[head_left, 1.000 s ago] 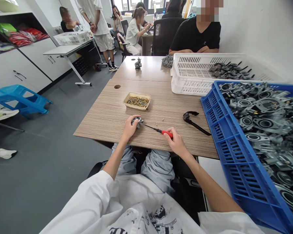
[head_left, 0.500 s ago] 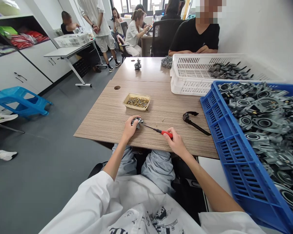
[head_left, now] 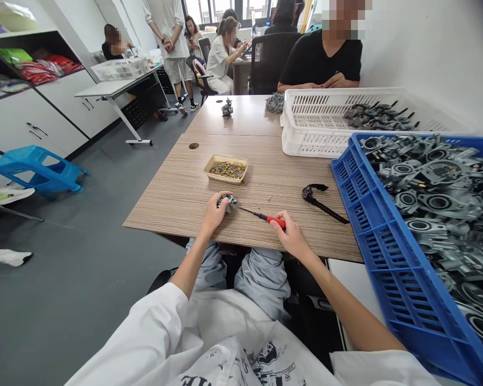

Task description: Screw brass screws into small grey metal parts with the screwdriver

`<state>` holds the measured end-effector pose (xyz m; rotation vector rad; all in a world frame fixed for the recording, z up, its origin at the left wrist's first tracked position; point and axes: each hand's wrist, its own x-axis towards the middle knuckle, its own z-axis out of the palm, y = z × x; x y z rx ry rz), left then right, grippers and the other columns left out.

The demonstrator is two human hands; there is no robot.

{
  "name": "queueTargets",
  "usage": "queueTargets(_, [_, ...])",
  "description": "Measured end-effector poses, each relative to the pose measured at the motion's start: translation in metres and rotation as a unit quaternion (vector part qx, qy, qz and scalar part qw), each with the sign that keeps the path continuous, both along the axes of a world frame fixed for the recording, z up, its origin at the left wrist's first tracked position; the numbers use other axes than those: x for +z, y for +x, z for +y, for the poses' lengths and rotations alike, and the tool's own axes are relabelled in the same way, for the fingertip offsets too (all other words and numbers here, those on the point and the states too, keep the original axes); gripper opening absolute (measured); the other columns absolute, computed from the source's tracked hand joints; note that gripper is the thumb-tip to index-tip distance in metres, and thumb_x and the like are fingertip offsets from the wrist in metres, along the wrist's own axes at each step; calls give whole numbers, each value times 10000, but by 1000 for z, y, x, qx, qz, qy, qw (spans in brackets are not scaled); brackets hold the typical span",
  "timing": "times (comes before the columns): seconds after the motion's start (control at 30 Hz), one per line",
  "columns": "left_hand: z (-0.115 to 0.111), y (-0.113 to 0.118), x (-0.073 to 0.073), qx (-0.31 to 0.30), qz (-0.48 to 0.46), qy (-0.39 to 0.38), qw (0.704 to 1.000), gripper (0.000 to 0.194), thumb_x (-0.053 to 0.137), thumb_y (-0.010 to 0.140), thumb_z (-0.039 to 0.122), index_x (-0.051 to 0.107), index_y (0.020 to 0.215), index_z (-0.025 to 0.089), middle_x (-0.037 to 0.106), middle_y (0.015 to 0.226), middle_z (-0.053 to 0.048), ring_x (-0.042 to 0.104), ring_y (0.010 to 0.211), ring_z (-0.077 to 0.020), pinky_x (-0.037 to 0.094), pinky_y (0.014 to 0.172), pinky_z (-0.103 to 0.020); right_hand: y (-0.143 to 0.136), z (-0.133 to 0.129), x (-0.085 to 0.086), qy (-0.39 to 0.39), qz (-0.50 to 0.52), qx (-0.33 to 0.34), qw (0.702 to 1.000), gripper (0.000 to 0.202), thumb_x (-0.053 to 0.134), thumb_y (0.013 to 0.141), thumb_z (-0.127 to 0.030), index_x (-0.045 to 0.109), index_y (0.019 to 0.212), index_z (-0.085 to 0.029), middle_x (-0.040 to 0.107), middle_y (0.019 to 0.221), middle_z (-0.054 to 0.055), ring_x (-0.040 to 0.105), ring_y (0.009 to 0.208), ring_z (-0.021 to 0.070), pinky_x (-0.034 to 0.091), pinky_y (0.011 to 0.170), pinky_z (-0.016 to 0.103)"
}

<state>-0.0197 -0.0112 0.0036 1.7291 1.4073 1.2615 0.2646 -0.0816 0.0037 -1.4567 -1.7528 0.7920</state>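
My left hand (head_left: 216, 210) is closed round a small grey metal part (head_left: 229, 202) near the table's front edge. In my right hand (head_left: 290, 233) is a screwdriver with a red handle (head_left: 277, 220); its thin shaft points left, and its tip is at the metal part. Whether the tip sits in a screw is too small to tell. Two small brass screws (head_left: 258, 206) lie on the wood-grain table (head_left: 177, 187) behind the screwdriver. Beyond my left hand stands a cream tray (head_left: 206, 172) filled with brass and grey screws.
A black watch (head_left: 324, 208) lies right of the screws. A blue crate (head_left: 362, 214) of grey metal castings and a white crate (head_left: 306, 145) flank the right side. Another metal part (head_left: 227, 108) stands at the back. A person in black (head_left: 322, 64) sits opposite.
The view has shifted very slightly. Both hands keep their hold, with the screwdriver tip still at the metal part.
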Motion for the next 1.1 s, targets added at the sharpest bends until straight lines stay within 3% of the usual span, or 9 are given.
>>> queueTargets(0.23, [1, -1, -2, -1, 0, -3, 1000, 326, 484, 972, 302, 751, 1126, 197, 758, 1126, -78, 676, 1058, -240, 508, 985, -370, 0, 0, 0, 5, 2, 1, 1000, 285, 527, 1010, -526, 519, 976, -244, 608, 773, -4, 541, 651, 190, 403, 665, 309])
queueTargets(1.1, [-2, 0, 1, 8, 10, 0, 1000, 326, 485, 976, 296, 753, 1132, 195, 754, 1101, -73, 679, 1030, -232, 522, 991, -368, -1, -1, 2, -6, -6, -1, 1000, 280, 522, 1010, -528, 505, 975, -251, 563, 702, -23, 532, 617, 194, 366, 613, 305])
